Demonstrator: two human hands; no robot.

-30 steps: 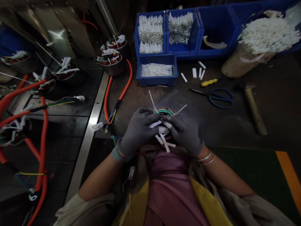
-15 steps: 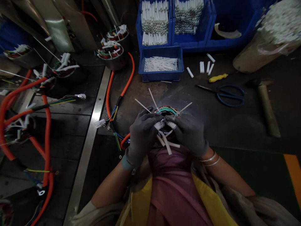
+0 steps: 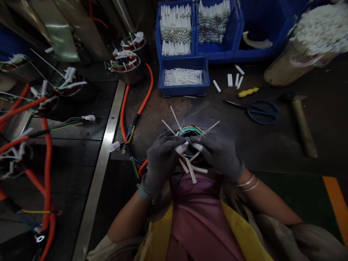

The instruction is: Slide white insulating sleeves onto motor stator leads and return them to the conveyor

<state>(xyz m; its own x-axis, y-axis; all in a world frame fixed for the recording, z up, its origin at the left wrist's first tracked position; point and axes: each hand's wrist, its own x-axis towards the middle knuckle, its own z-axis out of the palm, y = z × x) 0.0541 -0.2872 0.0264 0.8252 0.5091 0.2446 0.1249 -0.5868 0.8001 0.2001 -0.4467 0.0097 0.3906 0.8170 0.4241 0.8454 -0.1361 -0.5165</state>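
Observation:
A round motor stator point(image 3: 191, 128) with teal and reddish windings around a dark bore lies on the bench close to my body. My left hand point(image 3: 164, 156), in a grey glove, is closed at its left side, fingertips on a short white sleeve point(image 3: 181, 148). Opposite it, my gloved right hand point(image 3: 221, 156) pinches another white sleeve point(image 3: 197, 146) above the bore. Both sets of fingertips nearly meet. Several loose white tubes point(image 3: 191, 174) stick out toward me, and thin white ties point(image 3: 175, 116) rise from the far rim. The hands cover the stator's sides.
Beyond the stator stands a small blue tray point(image 3: 183, 90) of thin white ties, with blue bins point(image 3: 176, 57) of white tubes behind. Scissors point(image 3: 262, 111), a yellow-handled tool point(image 3: 248, 92) and a hammer point(image 3: 304, 127) lie right. Other stators point(image 3: 127, 74) and orange cables point(image 3: 47, 174) occupy the left.
The view has shifted slightly, so the bench things sit a little further left. Both hands keep their hold at the stator; the upper left tie leans at a slightly different angle.

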